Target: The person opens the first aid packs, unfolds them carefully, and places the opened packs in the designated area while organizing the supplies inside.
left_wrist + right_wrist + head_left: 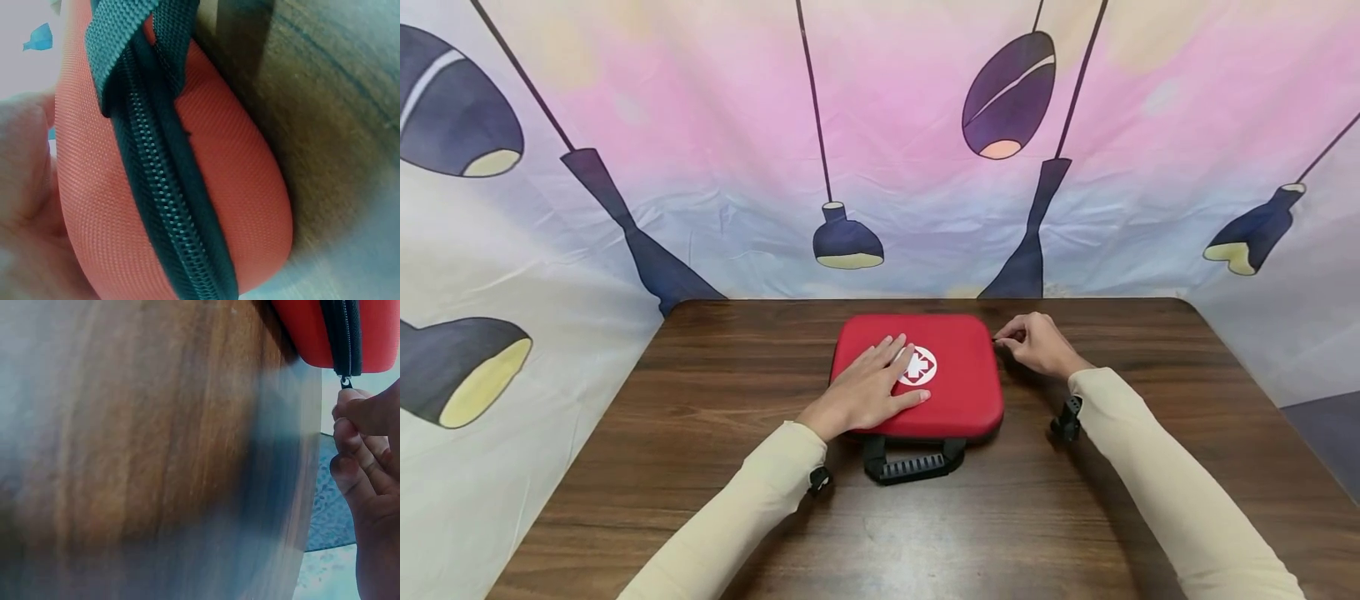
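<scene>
A red first-aid case (955, 392) with a white cross emblem lies flat on the wooden table, its black handle (913, 468) toward me. My left hand (868, 390) rests on the lid with its fingers straight and spread. At the case's right side, my right hand (1037, 343) pinches a small black zipper pull (347, 383) between thumb and fingertips. The right wrist view shows the pull at the end of the black zipper (347, 337). Closed zipper teeth (164, 181) run along the front side in the left wrist view, beneath the handle strap (119, 37).
The brown wooden table (715, 400) extends around the case on all sides. Behind it hangs a pastel cloth backdrop (910, 167) printed with dark lamps. A small black device (1066, 419) sits at the right wrist, another (819, 480) at the left.
</scene>
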The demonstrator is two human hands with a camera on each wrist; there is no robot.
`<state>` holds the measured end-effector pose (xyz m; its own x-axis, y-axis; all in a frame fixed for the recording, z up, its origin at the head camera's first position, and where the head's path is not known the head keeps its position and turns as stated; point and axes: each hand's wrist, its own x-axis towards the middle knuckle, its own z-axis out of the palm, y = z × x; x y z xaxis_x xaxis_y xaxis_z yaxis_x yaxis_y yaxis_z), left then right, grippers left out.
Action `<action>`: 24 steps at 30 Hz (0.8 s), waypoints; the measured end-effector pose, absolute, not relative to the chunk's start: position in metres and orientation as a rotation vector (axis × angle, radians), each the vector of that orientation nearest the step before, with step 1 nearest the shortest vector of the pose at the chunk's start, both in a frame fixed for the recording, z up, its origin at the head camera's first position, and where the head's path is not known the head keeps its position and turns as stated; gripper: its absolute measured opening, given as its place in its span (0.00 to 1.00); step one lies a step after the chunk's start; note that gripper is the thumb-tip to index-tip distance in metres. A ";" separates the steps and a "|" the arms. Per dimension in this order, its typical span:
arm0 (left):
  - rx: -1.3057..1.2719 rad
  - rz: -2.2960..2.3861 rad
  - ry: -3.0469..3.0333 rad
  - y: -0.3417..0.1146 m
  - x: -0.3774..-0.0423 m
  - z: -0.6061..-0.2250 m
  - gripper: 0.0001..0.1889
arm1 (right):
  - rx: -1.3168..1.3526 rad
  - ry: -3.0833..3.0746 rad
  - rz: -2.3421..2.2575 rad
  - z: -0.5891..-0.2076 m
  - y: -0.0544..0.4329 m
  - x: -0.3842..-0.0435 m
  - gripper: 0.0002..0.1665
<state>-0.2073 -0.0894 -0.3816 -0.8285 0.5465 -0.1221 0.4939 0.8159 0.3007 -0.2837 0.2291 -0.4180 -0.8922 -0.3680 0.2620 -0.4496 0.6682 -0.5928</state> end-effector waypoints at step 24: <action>0.826 0.451 2.827 -0.098 -0.204 -0.385 0.44 | 0.641 -2.739 0.940 -0.417 0.222 -0.294 0.09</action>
